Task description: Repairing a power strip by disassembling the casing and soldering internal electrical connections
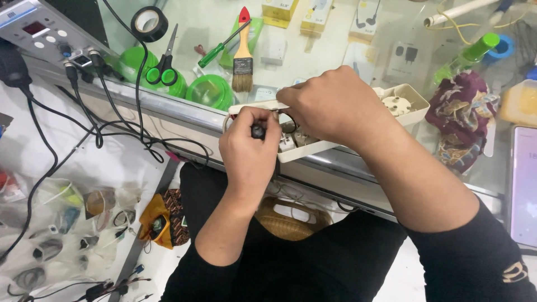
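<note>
While casing of power strip [411, 106] lies open on desk [184, 114], mid-job: left hand [250, 146] fingers clamped on dark tool handle [258, 131], right hand [334, 106] pressing strip down (fingers curled; sockets exposed, cover not refitted).

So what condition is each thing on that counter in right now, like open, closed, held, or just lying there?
power strip: opened, cover off, insides showing, on the glass counter
left hand: closed on a small dark tool at the strip
right hand: pressed on the strip
scissors: closed, lying flat
paintbrush: lying flat, unused
green screwdriver: lying flat
tape roll: lying loose
</note>
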